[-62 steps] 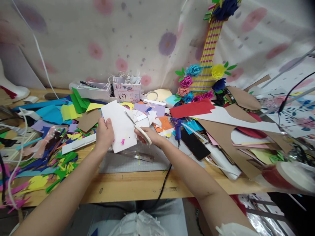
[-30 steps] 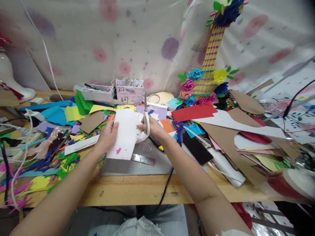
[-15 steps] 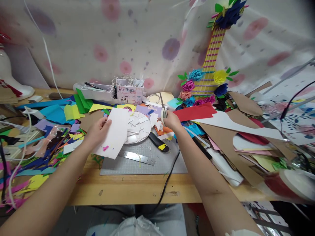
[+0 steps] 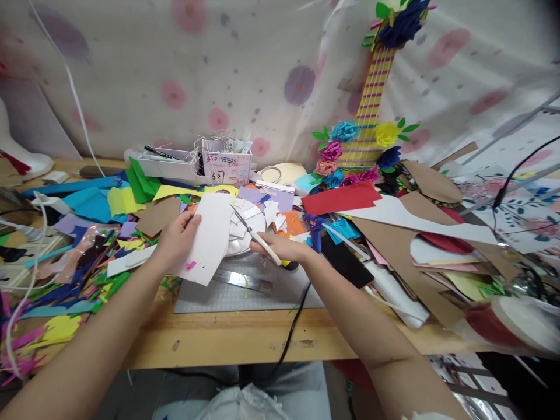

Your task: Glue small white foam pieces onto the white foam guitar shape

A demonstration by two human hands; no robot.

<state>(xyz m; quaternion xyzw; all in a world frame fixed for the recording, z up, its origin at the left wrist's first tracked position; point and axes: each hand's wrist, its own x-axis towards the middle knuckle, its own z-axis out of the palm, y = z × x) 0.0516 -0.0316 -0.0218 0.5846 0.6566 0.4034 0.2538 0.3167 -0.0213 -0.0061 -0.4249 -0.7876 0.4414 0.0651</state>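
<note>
Over this littered worktop (image 4: 245,338), the left hand (image 4: 178,238) pinches a white sheet (image 4: 210,232) at nine o'clock from the scissors (image 4: 254,234) held by the right hand (image 4: 289,247), so I'd hold it taut for clean snips.

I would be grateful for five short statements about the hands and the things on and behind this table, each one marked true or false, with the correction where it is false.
1. The left hand holds a white sheet. True.
2. The right hand holds a marker pen. False: it holds scissors.
3. The metal ruler lies on the grey cutting mat. True.
4. The black phone lies to the left of the white sheet. False: it lies to the right, beside the blue glue gun.
5. The guitar-shaped decoration bears only yellow flowers. False: a pink flower and a dark blue flower show there too.
</note>
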